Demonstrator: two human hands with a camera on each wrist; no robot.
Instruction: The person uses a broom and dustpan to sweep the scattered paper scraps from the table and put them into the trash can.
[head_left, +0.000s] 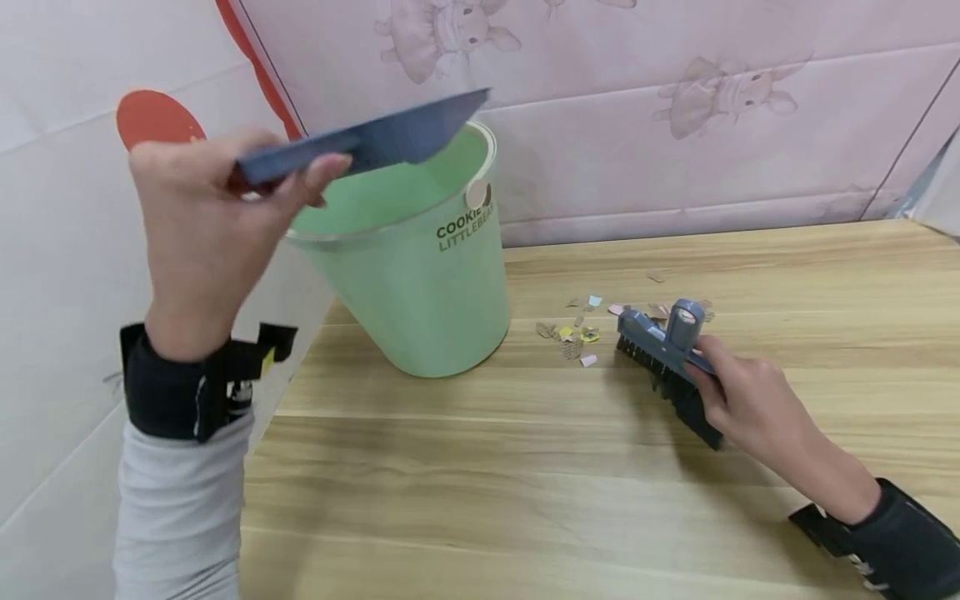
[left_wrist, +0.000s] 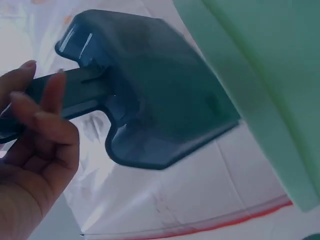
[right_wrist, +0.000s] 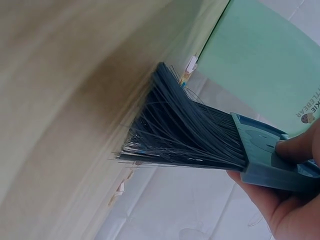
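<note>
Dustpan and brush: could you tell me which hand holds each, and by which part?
The left hand grips the dustpan by its handle; the right hand holds the brush by its back.

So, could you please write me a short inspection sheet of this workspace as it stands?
Surface: wooden table, paper scraps scattered on it.
Job's things: green bin on the table; blue dustpan over its rim; brush, bristles on the table.
Clutter: nothing seen.
Hands: left hand grips the dustpan handle; right hand grips the brush.
Cables: nothing seen.
Surroundings: pink padded wall with rabbit prints.
</note>
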